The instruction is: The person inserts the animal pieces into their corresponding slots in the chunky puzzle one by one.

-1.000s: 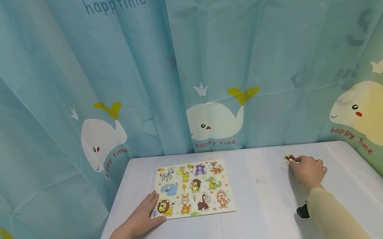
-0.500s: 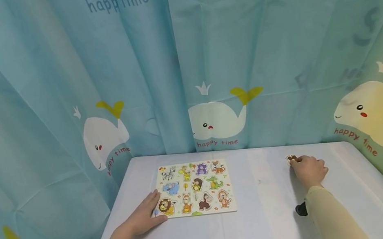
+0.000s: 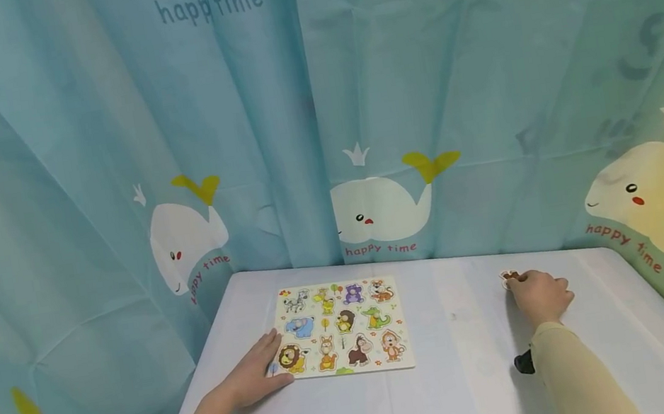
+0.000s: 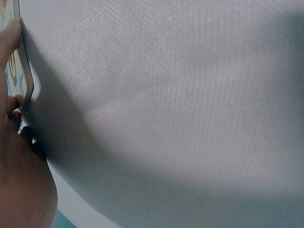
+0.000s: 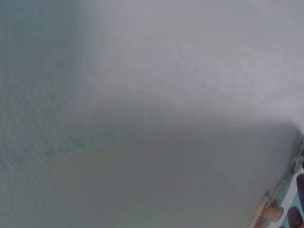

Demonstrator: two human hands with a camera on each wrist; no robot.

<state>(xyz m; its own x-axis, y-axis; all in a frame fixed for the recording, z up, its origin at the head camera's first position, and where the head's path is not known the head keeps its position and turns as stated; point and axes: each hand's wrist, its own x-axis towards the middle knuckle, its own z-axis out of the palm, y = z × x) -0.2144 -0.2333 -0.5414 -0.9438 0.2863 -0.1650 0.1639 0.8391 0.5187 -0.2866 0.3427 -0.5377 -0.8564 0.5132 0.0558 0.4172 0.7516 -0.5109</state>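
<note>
On the left half of the table lies a flat puzzle board [image 3: 346, 369] with cartoon animals such as a lion, an elephant and a crocodile. My left hand [image 3: 257, 374] rests at its left edge, fingers extended along the side and thumb at the front corner. The left wrist view shows this hand [image 4: 26, 185] beside the board's edge [image 4: 23, 61]. Far to the right, my right hand [image 3: 540, 296] pinches a small brown animal puzzle piece [image 3: 506, 277], its lower part hidden by the fingers. In the right wrist view, only fingertips [image 5: 295, 217] show at the lower right corner.
A white cloth [image 3: 449, 390] covers the table. Blue curtains [image 3: 265, 102] printed with whales enclose its back and sides. Black wrist devices [image 3: 524, 363] sit under both sleeves, close over the cloth.
Both hands keep nearly the same place on the table, the right one still at the brown piece. The whole head view has shifted slightly, so everything appears a little farther right.
</note>
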